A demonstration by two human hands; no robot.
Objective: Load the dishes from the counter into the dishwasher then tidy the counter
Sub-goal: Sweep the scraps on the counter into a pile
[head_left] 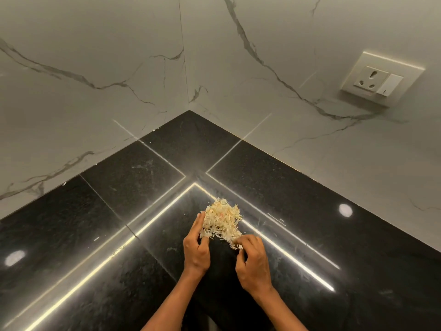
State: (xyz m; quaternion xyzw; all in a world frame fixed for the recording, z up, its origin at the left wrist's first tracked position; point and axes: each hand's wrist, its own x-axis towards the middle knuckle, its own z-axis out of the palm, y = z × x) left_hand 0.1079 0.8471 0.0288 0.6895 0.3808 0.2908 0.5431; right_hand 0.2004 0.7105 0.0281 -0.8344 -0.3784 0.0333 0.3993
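A heap of pale, shredded food scraps (222,219) lies on the black polished counter (133,177) in the corner. My left hand (196,247) rests against the heap's left side, its fingers bent toward the scraps. My right hand (251,256) touches the heap's lower right edge with curled fingertips in the scraps. Both hands cup the pile from either side. No dishes or dishwasher are in view.
White marble-patterned walls meet in the corner (189,110) behind the counter. A wall socket with a switch (379,80) sits on the right wall. Bright light strips reflect on the counter. A few stray crumbs lie near the left wall edge.
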